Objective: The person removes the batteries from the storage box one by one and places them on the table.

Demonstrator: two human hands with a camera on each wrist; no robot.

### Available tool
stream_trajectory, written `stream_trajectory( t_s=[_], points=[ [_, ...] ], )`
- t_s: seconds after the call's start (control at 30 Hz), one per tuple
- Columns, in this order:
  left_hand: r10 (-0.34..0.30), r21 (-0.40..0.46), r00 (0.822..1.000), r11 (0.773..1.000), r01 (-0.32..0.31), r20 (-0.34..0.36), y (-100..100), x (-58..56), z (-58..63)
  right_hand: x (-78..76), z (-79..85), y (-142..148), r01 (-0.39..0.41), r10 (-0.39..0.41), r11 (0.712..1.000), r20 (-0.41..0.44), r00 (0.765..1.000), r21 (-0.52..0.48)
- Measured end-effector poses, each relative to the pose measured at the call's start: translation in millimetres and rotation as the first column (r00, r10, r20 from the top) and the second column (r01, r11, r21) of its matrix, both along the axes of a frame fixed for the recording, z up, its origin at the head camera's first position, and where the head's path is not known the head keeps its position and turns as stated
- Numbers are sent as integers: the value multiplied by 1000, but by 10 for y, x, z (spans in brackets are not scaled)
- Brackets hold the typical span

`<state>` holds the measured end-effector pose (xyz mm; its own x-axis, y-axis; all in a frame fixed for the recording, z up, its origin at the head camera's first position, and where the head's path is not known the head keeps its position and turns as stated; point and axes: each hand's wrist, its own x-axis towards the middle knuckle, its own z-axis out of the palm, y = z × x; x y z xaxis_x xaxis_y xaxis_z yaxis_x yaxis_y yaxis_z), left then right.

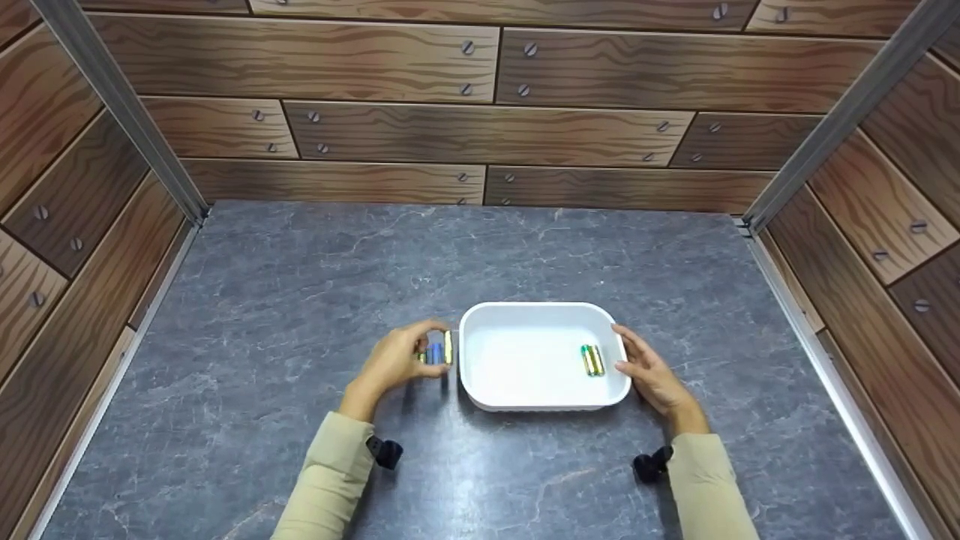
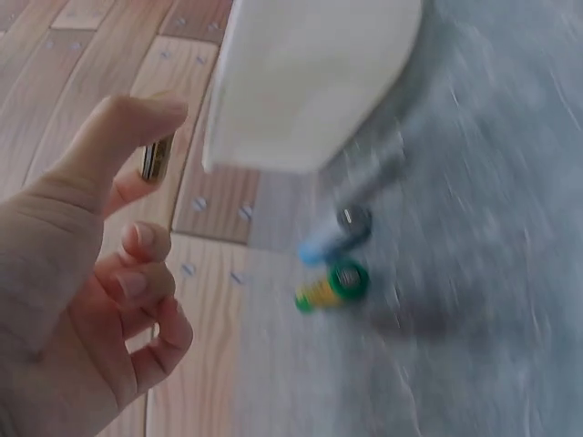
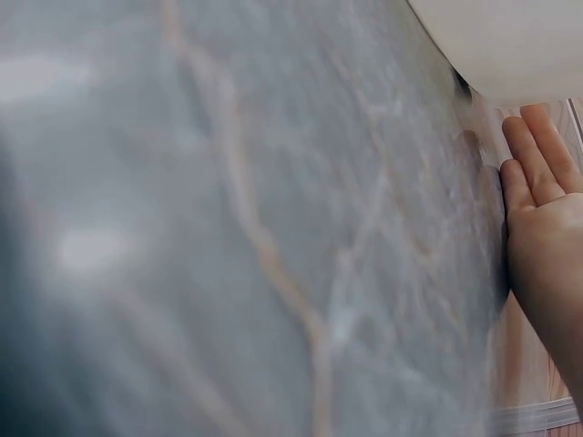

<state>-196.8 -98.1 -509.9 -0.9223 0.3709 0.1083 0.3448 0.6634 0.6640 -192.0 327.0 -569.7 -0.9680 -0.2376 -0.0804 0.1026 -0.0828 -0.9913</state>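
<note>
Between thumb and index finger, my left hand (image 1: 394,358) pinches a gold-coloured battery (image 1: 448,348), held upright just outside the left wall of a white plastic tub (image 1: 540,397). Its other fingers are loosely bent, as the left wrist view shows. Below that hand, a blue battery (image 2: 335,238) and a green-and-yellow battery (image 2: 332,285) are on the table, blurred. My right hand (image 1: 654,375) rests at the tub's right end, thumb and index fingertips on the rim; three fingers extend straight beside the outer wall. Inside the tub, green-and-gold batteries (image 1: 592,361) lie side by side near the right end.
The grey marble-patterned tabletop (image 1: 315,270) is enclosed by wood-patterned panels (image 1: 390,131) at the back and both sides. Metal posts (image 1: 139,127) stand in the back corners. A small black camera (image 1: 387,453) is strapped on each wrist.
</note>
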Motion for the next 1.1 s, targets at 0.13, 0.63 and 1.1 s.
stream_trajectory(
  t_s=[0.13,0.63,1.1],
  points=[
    [-14,-1,1000,1000,14,4,-116,-1,-75,0,3,-5,11,-11,1000,7,1000,-7],
    [15,-19,994,1000,-13,112,-369,9,-217,-3,-12,-2,7,-8,1000,-13,1000,-26],
    [76,-110,991,992,-63,115,-461,-43,-350,-3,29,-9,16,-17,999,37,999,38]
  ],
)
